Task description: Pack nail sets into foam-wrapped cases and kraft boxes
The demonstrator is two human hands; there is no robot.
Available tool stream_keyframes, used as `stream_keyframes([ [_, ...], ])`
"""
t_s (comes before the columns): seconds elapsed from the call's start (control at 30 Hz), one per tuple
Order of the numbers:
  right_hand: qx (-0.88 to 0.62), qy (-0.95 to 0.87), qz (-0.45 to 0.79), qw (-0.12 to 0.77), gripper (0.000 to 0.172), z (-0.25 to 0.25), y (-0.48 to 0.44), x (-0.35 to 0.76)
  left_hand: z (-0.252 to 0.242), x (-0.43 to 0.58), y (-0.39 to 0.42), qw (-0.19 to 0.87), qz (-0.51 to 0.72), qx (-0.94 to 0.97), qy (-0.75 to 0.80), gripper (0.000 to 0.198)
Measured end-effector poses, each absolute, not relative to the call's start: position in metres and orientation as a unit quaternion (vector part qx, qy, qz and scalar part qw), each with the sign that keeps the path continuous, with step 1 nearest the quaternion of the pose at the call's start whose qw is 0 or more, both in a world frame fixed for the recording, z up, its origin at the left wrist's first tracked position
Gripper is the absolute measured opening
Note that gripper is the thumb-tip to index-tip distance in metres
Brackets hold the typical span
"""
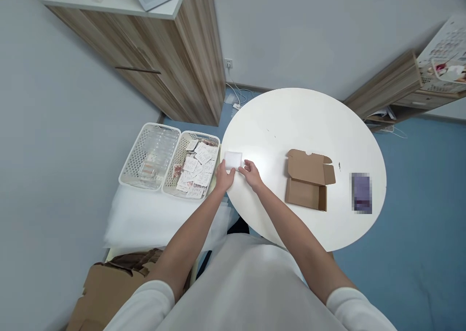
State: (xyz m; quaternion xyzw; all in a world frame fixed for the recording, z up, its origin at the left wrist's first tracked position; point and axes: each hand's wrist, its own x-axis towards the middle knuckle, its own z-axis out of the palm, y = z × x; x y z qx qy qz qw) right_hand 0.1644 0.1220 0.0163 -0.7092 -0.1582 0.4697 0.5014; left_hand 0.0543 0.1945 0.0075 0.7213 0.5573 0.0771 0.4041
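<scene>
A small white square packet point(233, 159), which looks wrapped in foam sheet, is at the left edge of the round white table point(298, 112). My left hand point(224, 177) grips its near left corner, with the thumb along the near edge. At the near right corner, my right hand point(252, 174) holds the packet by the thumb, its fingers curled beside it. What lies inside the wrapping is hidden. To the right, an open brown cardboard box point(306, 195) stands on the table with its lid folded back.
Left of the table are a white basket of printed cards point(194, 168) and a basket of clear plastic cases point(155, 154). White foam sheets point(156, 219) lie below them. A blurred purple item point(361, 192) rests at the table's right. A wooden cabinet point(174, 54) stands behind.
</scene>
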Motion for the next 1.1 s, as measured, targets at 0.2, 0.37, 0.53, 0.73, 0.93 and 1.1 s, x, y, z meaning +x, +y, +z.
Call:
stream_keyframes([
  [0.2, -0.738, -0.137, 0.429, 0.502, 0.041, 0.006, 0.123, 0.163, -0.007, 0.051, 0.194, 0.523, 0.146, 0.642, 0.542, 0.039],
  [0.37, -0.756, -0.107, 0.406, 0.503, 0.031, 0.010, 0.088, 0.171, -0.015, 0.056, 0.170, 0.598, 0.227, 0.542, 0.546, 0.023],
  [0.53, -0.737, -0.096, 0.372, 0.556, 0.032, 0.030, 0.039, 0.185, 0.003, 0.074, 0.132, 0.670, 0.240, 0.505, 0.489, 0.027],
  [0.73, -0.716, -0.106, 0.333, 0.604, 0.035, 0.053, -0.029, 0.221, 0.030, 0.117, 0.081, 0.695, 0.209, 0.545, 0.419, 0.030],
  [0.93, -0.781, -0.149, 0.291, 0.532, 0.030, 0.060, -0.085, 0.262, 0.041, 0.163, 0.035, 0.646, 0.164, 0.637, 0.388, 0.030],
  [1.1, -0.835, -0.194, 0.287, 0.427, 0.024, 0.054, -0.109, 0.285, 0.041, 0.186, 0.014, 0.581, 0.125, 0.714, 0.370, 0.026],
])
